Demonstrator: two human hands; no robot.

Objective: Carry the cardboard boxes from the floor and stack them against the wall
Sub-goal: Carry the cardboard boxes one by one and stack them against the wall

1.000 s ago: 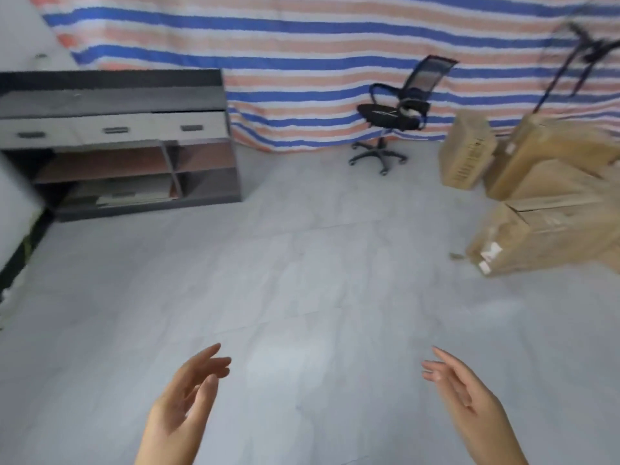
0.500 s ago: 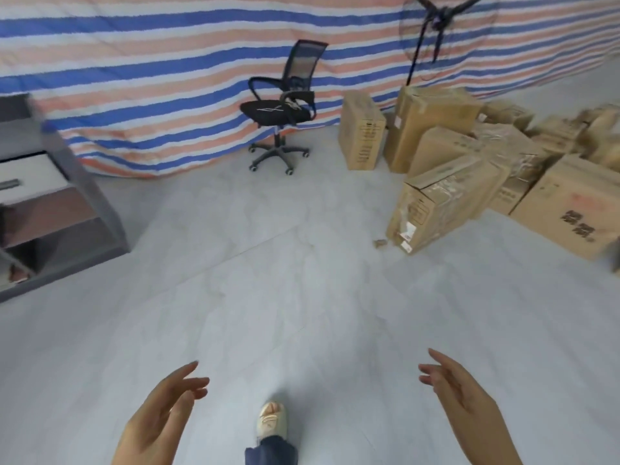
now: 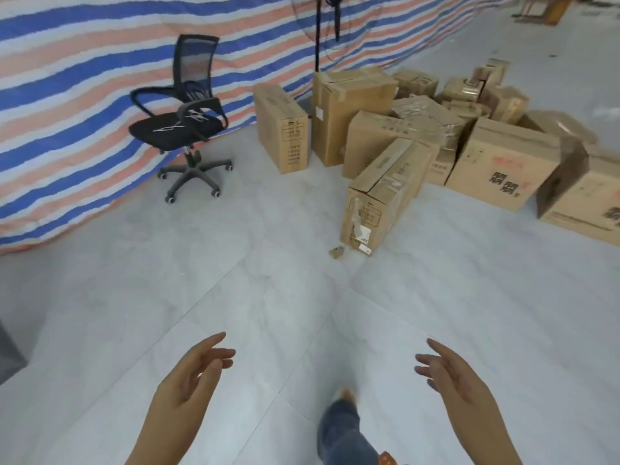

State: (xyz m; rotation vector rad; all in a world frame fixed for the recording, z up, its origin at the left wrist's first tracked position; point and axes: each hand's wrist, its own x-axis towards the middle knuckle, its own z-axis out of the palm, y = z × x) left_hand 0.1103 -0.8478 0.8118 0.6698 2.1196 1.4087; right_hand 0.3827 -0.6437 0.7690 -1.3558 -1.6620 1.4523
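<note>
Several cardboard boxes lie in a loose heap on the grey floor at the upper right. Nearest to me is a long box (image 3: 379, 193) with torn tape on its end. A narrow upright box (image 3: 281, 129) and a taller box (image 3: 349, 112) stand by the striped tarp wall (image 3: 84, 78). A wide printed box (image 3: 503, 166) sits further right. My left hand (image 3: 191, 380) and my right hand (image 3: 449, 374) are held out low in front of me, palms facing each other, fingers relaxed, holding nothing. Both are well short of the boxes.
A black mesh office chair (image 3: 188, 129) on castors stands left of the boxes by the tarp. A fan stand (image 3: 317, 38) rises behind the tall box. A small cardboard scrap (image 3: 336, 252) lies by the nearest box. My jeans leg (image 3: 342, 427) steps forward.
My view has swung right and moved closer to the boxes. The grey shelf unit has slid out of sight on the left. Both hands stay empty and spread.
</note>
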